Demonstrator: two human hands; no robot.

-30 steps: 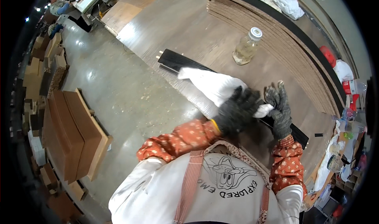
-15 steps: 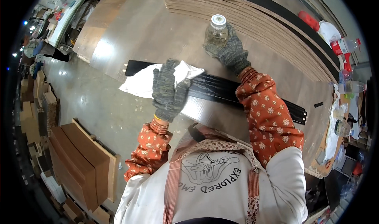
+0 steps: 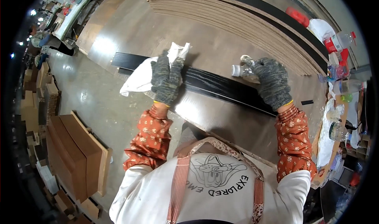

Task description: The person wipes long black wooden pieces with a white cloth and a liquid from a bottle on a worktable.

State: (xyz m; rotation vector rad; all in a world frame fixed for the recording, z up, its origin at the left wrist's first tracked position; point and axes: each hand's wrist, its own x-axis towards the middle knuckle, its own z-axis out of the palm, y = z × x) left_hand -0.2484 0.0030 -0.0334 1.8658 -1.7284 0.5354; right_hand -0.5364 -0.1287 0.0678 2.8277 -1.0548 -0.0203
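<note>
A long black board (image 3: 221, 83) lies slantwise across the brown worktable, with a second dark edge showing along its near side. On its left part my left hand (image 3: 166, 78), in a grey knitted glove, presses down on a crumpled white cloth (image 3: 140, 77). Cloth sticks out on both sides of the glove. My right hand (image 3: 272, 81), gloved alike, is closed round a small clear bottle (image 3: 248, 72) with a white cap. The bottle is tipped on its side above the board, cap pointing left. Whether anything flows from it, I cannot tell.
A stack of long boards (image 3: 237, 30) with black tops stands at the table's far side. Bottles (image 3: 347, 86) and a white cloth crowd the right edge. A small black strip (image 3: 307, 102) lies near my right hand. Brown panels (image 3: 75, 157) stand on the floor at left.
My right hand has come nearer and to the right, tipping the bottle from upright onto its side. The left hand and cloth have shifted slightly away from me. The board sits farther left.
</note>
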